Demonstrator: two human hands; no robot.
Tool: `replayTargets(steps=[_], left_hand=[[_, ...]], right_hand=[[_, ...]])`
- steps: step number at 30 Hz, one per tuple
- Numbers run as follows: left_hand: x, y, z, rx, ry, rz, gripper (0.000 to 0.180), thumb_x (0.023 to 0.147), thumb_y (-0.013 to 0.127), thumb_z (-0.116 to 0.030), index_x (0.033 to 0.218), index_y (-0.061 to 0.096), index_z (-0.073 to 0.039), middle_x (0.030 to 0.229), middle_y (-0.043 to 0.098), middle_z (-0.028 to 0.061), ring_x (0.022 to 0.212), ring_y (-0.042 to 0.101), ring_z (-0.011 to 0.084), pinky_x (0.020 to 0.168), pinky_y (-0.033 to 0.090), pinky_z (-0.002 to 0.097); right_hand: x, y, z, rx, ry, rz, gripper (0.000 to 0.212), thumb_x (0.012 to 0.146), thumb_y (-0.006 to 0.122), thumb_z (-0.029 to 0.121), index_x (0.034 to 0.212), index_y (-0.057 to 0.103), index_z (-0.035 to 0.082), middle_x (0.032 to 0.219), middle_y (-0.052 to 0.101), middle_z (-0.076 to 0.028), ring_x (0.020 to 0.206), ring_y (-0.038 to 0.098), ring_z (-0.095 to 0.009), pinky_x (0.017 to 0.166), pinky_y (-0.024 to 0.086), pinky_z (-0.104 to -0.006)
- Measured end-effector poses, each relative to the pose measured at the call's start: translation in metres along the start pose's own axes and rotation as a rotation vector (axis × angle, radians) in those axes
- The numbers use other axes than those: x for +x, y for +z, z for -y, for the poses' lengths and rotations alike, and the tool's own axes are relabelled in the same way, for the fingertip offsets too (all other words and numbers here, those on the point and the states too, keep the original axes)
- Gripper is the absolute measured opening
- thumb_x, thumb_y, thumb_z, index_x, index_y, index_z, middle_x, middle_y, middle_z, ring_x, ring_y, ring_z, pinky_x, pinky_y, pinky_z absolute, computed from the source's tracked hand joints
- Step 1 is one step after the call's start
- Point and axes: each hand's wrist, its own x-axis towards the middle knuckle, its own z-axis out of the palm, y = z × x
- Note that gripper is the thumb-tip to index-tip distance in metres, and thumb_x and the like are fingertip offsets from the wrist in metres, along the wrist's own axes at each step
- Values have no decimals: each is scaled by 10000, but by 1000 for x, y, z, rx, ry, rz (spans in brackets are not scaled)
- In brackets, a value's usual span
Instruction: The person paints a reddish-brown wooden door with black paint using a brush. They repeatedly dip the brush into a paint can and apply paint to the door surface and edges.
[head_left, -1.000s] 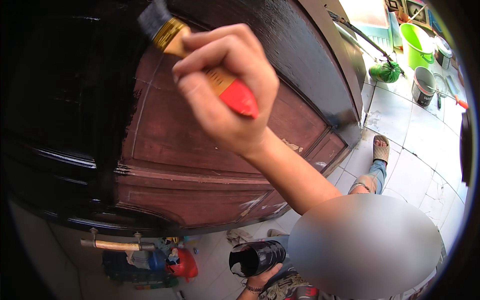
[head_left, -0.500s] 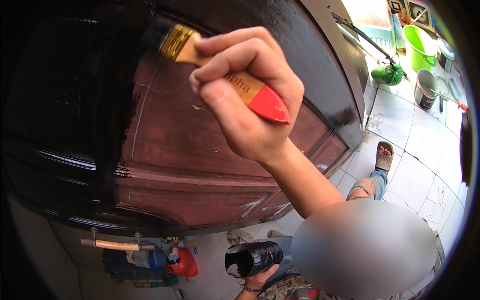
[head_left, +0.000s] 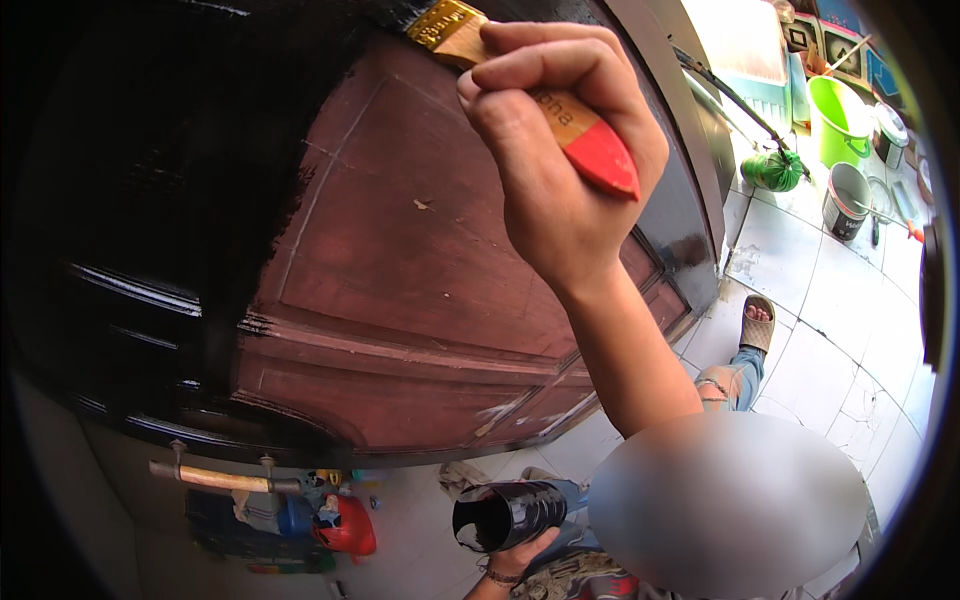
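Note:
My right hand (head_left: 575,150) is closed round a flat paintbrush (head_left: 570,125) with a wooden handle, red end and gold-coloured ferrule. The brush's bristles, mostly hidden in the dark, meet the upper part of a panelled wooden door (head_left: 430,240). Glossy black paint (head_left: 150,180) covers the door's left and upper parts, with a ragged edge against the reddish-brown wood. Lower down, my left hand (head_left: 525,555) grips a cup-like container (head_left: 510,515) smeared with black paint, its mouth tilted to the left.
A door handle (head_left: 225,477) sticks out at the door's lower edge. Beyond the door, on white floor tiles (head_left: 780,260), stand a green bucket (head_left: 838,120), a grey paint pail (head_left: 847,200) and a green wrapped bundle (head_left: 772,170). A red item (head_left: 348,525) lies below the door.
My right hand has moved up and to the right with the paintbrush, along the upper edge of the brown panel. My left hand still holds the container in nearly the same place.

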Motion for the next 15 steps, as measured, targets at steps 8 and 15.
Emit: replayTargets(steps=[8, 15], left_hand=[[-14, -5, 15, -100, -11, -7, 798, 721, 863, -209, 1391, 480, -7, 1319, 584, 134, 1256, 530, 270, 1142, 321, 434], [-25, -13, 20, -103, 78, -78, 822, 698, 878, -217, 1386, 472, -20, 1313, 588, 130, 1221, 563, 259, 1114, 366, 431]], right_hand=[[-39, 15, 32, 148, 277, 632, 13, 784, 685, 13, 785, 680, 1, 937, 673, -132, 836, 669, -180, 783, 534, -293], [-10, 20, 13, -80, 75, -83, 71, 762, 675, -47, 822, 691, -10, 940, 686, -139, 902, 654, -206, 834, 510, -333]])
